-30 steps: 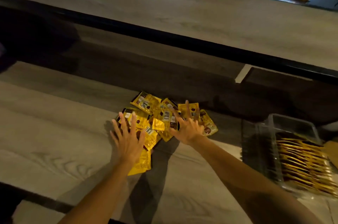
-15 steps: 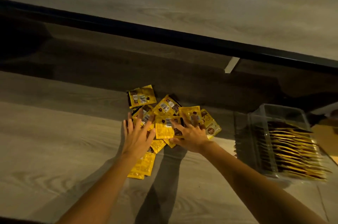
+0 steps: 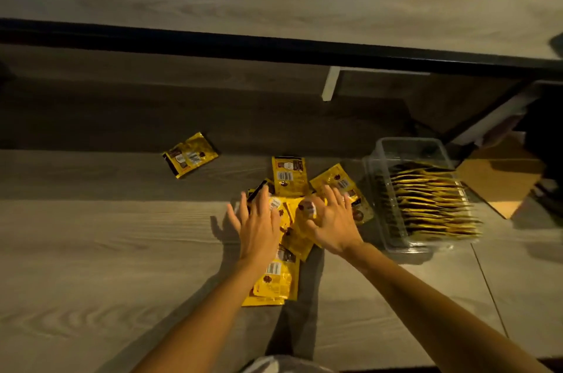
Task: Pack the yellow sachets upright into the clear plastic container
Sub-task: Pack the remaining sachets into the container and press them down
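Several yellow sachets lie in a loose pile (image 3: 289,180) on the wood-grain floor. My left hand (image 3: 259,226) rests flat on the pile's left side with fingers spread. My right hand (image 3: 332,223) presses flat on the pile's right side, fingers apart. One sachet (image 3: 190,154) lies alone, up and left of the pile. Two more sachets (image 3: 275,281) stick out from under my left wrist. The clear plastic container (image 3: 393,226) stands just right of my right hand, with a row of sachets (image 3: 432,199) upright inside it.
A low shelf with a dark front edge (image 3: 274,49) runs across above the pile, casting shadow. A cardboard piece (image 3: 499,180) lies right of the container. A dark frame leg (image 3: 487,110) slants down at the upper right.
Both hands have pushed the pile to the right, closer to the container. One sachet stayed behind at the upper left, now apart from the pile. The camera has tilted down.
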Demonstrator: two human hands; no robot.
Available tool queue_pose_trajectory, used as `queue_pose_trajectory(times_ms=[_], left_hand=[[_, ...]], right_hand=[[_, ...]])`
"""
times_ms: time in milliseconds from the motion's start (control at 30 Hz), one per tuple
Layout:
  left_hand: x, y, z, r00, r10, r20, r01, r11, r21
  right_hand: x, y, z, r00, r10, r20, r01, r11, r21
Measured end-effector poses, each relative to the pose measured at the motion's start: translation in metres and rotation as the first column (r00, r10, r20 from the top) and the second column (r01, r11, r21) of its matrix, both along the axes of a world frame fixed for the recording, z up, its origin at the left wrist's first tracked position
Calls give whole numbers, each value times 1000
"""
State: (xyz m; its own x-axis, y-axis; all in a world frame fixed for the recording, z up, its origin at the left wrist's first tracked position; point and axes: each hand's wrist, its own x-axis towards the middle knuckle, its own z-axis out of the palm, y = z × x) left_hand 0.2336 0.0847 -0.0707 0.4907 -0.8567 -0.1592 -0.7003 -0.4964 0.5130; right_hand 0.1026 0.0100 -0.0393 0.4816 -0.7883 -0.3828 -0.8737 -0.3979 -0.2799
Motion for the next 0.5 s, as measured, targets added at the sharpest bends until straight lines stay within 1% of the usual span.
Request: queue_pose_trajectory(times_ms=[67, 133, 200, 367, 433, 467, 500], left_hand=[[12, -8, 9, 995, 86, 52, -82, 994, -78], [33, -20, 18, 985, 120, 121, -112, 991, -70], [61, -32, 21, 981, 128, 146, -128, 992, -7], [129, -38, 3, 990, 90, 111, -111, 974, 199], [142, -36, -3, 995, 39, 95, -66, 953, 297], [144, -33, -6, 994, 12, 109, -45, 949, 312], [142, -30, -7, 990, -4, 138, -37, 955, 296]], right_hand=[[12, -3, 3, 998, 20, 54, -17, 999, -52], [31, -6, 6, 996, 55, 64, -52, 997, -56], [52, -8, 10, 996, 84, 26, -84, 996, 0], [89, -17, 9, 988, 93, -121, -70, 981, 179], [94, -19, 7, 980, 86, -178, -48, 977, 205], [94, -19, 7, 978, 83, -193, -44, 979, 197], [93, -19, 5, 978, 82, -190, -47, 983, 180]])
